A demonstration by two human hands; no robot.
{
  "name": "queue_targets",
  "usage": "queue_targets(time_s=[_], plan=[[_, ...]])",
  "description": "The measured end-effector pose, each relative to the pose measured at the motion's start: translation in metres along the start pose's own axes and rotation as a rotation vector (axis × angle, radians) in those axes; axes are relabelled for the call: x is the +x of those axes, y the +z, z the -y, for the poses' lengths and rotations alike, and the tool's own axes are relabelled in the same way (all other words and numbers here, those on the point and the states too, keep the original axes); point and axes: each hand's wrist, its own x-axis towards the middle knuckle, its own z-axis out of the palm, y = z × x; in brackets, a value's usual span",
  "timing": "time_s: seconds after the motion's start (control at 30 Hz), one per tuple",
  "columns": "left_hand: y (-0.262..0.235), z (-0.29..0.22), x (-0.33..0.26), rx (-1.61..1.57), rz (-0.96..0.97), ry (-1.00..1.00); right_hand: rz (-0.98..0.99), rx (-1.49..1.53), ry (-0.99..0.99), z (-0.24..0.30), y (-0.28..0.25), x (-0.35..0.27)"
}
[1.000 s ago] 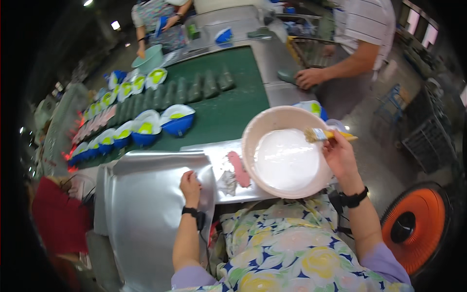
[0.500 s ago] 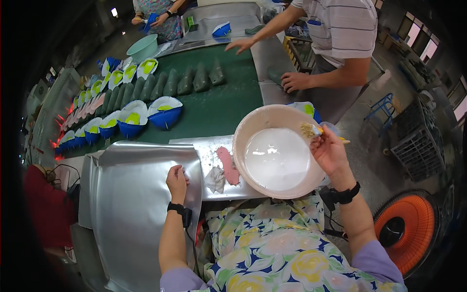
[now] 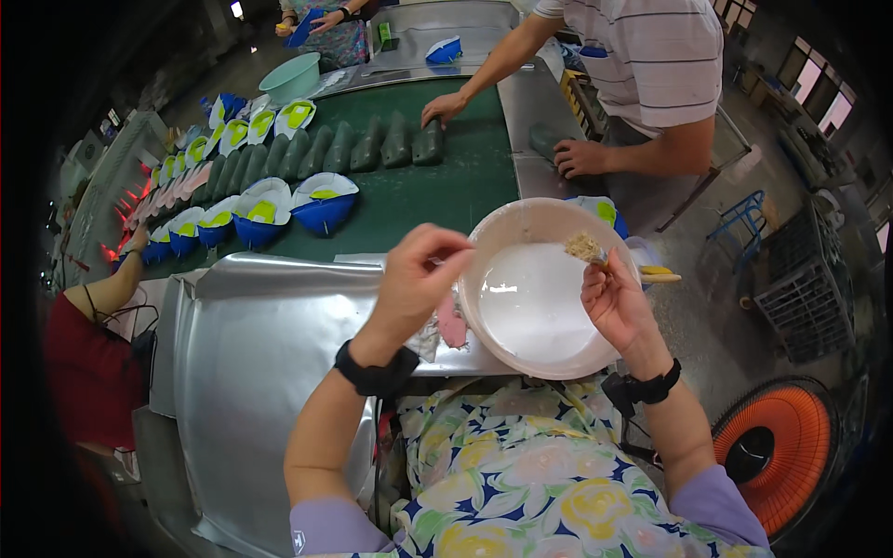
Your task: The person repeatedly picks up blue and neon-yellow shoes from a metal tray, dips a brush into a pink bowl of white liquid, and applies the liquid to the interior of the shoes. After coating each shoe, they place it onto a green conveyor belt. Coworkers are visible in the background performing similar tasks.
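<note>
Basin [image 3: 521, 221], with white liquid [image 3: 535, 321] in it, stands on the metal worktop [image 3: 484, 362]. Right hand [image 3: 616, 307] over the basin's right side, fingers closed on the brush [image 3: 583, 246]; bristles above the liquid, pointing left, handle end out past the right rim. Left hand [image 3: 423, 276] raised at the basin's left rim: fingers half curled, narrow gap between thumb and index; can't tell if it touches the rim. Pink piece [image 3: 451, 325] and crumpled pale cloth [image 3: 424, 344] just left of the basin, partly hidden. Beyond the basin: green belt [image 3: 419, 200] with rows of dark green forms [image 3: 368, 146] and blue-and-white pieces [image 3: 325, 208]. Co-worker's hand [image 3: 445, 108] touches the row's right-end form.
</note>
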Motion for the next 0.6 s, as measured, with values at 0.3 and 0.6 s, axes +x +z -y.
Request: queue_targets(time_s=[0.3,0.6], plan=[[0.066,-0.040,0.015,0.040,0.053,0.180,-0.045,-0.163,-0.171,-0.011,0.008,-0.014],[0.076,-0.019,0.005,-0.008,0.076,0.021,0.000,-0.295,-0.258,-0.013,0.009,-0.014]])
